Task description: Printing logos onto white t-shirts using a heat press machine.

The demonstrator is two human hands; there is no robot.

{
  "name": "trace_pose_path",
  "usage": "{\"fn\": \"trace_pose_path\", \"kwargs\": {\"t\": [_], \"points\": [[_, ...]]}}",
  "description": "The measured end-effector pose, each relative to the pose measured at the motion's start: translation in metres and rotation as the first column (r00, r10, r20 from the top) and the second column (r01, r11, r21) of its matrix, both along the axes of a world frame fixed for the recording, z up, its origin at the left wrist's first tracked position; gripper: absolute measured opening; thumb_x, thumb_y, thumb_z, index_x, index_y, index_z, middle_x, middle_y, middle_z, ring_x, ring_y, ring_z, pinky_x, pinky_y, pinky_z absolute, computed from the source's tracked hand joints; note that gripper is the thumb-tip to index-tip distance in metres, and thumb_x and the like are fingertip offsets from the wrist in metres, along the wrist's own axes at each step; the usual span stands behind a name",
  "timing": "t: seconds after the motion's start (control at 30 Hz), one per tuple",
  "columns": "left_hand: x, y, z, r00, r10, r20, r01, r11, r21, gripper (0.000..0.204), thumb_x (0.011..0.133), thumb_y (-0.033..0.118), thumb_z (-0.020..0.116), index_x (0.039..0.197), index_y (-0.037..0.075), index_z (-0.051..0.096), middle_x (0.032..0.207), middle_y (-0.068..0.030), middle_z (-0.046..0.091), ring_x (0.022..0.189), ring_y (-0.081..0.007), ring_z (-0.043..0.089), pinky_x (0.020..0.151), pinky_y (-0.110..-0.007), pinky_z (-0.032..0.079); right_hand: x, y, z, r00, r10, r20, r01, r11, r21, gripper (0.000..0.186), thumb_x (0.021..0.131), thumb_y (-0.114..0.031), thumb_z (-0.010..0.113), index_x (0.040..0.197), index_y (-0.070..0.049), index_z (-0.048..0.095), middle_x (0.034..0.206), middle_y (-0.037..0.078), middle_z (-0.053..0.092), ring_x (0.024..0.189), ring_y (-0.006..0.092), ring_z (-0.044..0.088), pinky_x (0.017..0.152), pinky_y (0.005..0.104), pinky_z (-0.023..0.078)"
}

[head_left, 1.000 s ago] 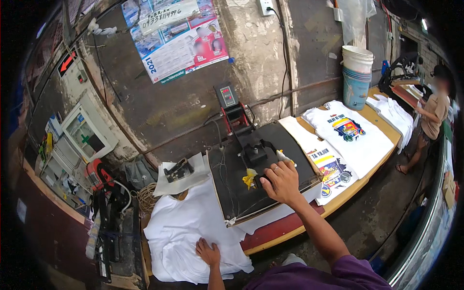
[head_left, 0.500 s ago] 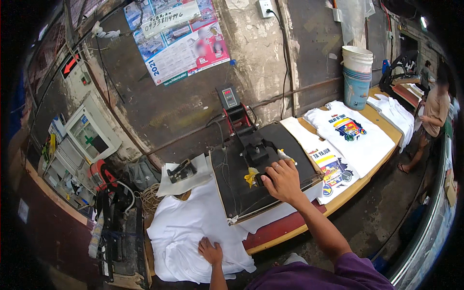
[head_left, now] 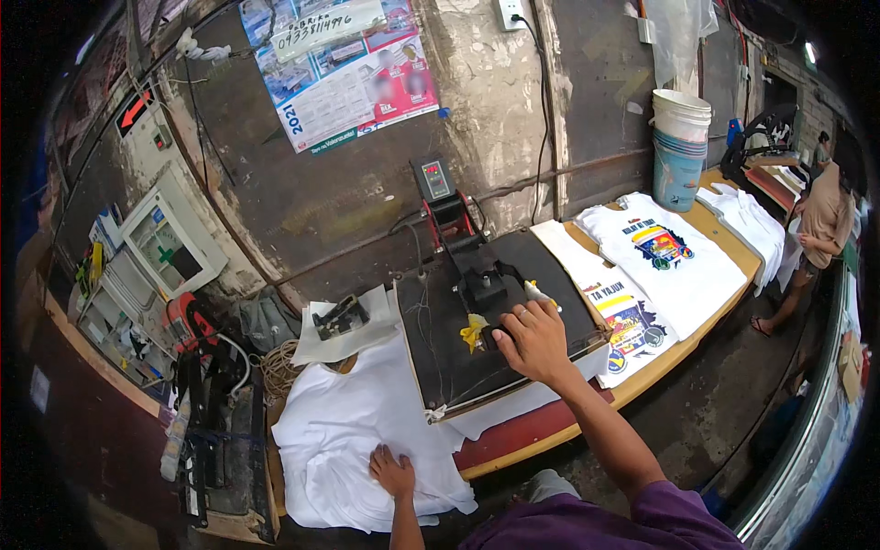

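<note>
My right hand [head_left: 534, 343] is wrapped round the handle of a black heat press [head_left: 446, 353], with yellow wrapping [head_left: 474, 331] beside my fingers. The press's flat top plate is lowered, and white cloth shows beneath its front edge. A control box [head_left: 434, 180] with a lit red display stands at the back of the press. To the left, my left hand [head_left: 392, 471] lies with spread fingers on a pile of white T-shirts [head_left: 321, 431]. Right of the press rest a printed transfer sheet [head_left: 628, 316] and a white T-shirt with a colourful print [head_left: 720, 275].
A small black device [head_left: 341, 318] sits on white paper behind the shirt pile. Stacked buckets [head_left: 679, 156] stand on the table at the back right. Another machine [head_left: 225, 431] is at the far left. A person [head_left: 820, 215] stands at the far right.
Both hands keep their places on the press handle and the shirts. The view has shifted slightly. The person at the far right has moved a little.
</note>
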State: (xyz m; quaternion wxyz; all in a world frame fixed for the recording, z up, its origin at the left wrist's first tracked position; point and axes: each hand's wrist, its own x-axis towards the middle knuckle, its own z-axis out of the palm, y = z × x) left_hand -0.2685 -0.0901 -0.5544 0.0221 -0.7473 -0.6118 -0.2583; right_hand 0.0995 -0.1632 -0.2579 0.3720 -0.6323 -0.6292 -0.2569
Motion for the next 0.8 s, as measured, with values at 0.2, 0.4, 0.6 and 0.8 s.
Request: {"fn": "trace_pose_path", "kwargs": {"t": [0.2, 0.4, 0.6, 0.8], "points": [[-0.001, 0.004, 0.002, 1.000, -0.001, -0.031, 0.000, 1.000, -0.010, 0.050, 0.077, 0.023, 0.057, 0.119, -0.002, 0.056, 0.129, -0.0138, 0.048, 0.124, -0.0344, 0.037, 0.104, -0.049, 0.027, 0.000, -0.001, 0.005, 1.000, -0.003, -0.014, 0.002, 0.999, -0.041, 0.023, 0.083, -0.029, 0.060, 0.082, -0.006, 0.060, 0.082, 0.009, 0.058, 0.081, 0.0272, 0.055, 0.079, 0.0391, 0.041], [-0.012, 0.066, 0.045, 0.963, 0.125, 0.237, -0.035, 0.935, -0.353, 0.036, 0.082, 0.024, 0.060, 0.111, 0.002, 0.063, 0.117, -0.0172, 0.058, 0.115, -0.0368, 0.045, 0.098, -0.048, 0.035, 0.002, -0.005, 0.020, 0.996, 0.070, 0.049, -0.064, 0.990, -0.126, 0.040, 0.086, -0.044, 0.056, 0.085, -0.004, 0.062, 0.085, 0.011, 0.061, 0.083, 0.0279, 0.058, 0.079, 0.0394, 0.043], [0.158, 0.038, 0.290, 0.561, -0.618, 0.552, 0.652, 0.740, 0.166, 0.027, 0.081, 0.002, 0.060, 0.108, 0.000, 0.062, 0.113, -0.0148, 0.059, 0.106, -0.0314, 0.056, 0.095, -0.038, 0.042, 0.021, -0.003, 0.024, 0.976, 0.178, 0.127, -0.122, 0.926, -0.356, 0.041, 0.073, -0.041, 0.070, 0.089, -0.005, 0.058, 0.084, 0.010, 0.059, 0.079, 0.0268, 0.058, 0.072, 0.0378, 0.044], [0.274, 0.014, 0.355, 0.433, -0.901, 0.039, 0.901, 0.432, -0.039, 0.073, 0.080, 0.041, 0.068, 0.129, -0.008, 0.045, 0.131, -0.0268, 0.047, 0.126, -0.0383, 0.042, 0.106, -0.044, 0.033, 0.031, 0.013, -0.008, 0.964, 0.199, 0.179, -0.145, 0.951, -0.273, 0.029, 0.071, -0.020, 0.059, 0.093, -0.002, 0.064, 0.095, 0.014, 0.063, 0.089, 0.0267, 0.059, 0.071, 0.0367, 0.043]]}}
